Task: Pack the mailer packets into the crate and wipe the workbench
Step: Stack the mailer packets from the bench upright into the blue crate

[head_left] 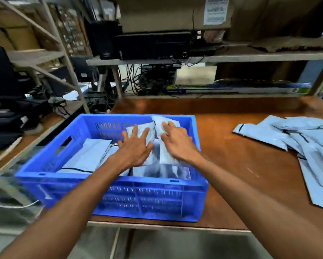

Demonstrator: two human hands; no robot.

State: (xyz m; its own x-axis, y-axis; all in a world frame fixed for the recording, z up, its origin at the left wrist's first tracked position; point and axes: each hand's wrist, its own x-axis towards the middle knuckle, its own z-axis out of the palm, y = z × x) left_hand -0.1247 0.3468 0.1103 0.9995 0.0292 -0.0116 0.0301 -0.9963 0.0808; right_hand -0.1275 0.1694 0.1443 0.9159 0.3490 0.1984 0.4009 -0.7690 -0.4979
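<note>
A blue slotted plastic crate (44,163) stands on the wooden workbench (231,161) at its left front. Several pale grey mailer packets (93,156) lie inside it. Both my hands are over the crate's right half. My left hand (136,146) lies flat with fingers spread on a packet (149,131). My right hand (175,141) presses with straight fingers on another packet (166,156) beside it. A loose pile of several more packets (295,135) lies on the bench at the right.
A metal shelf (231,57) with black electronics (153,45) and cardboard boxes stands behind the bench. Tangled cables (149,81) hang below it. Dark bags and equipment (5,124) sit on a lower surface at the left. The bench's front edge runs just under the crate.
</note>
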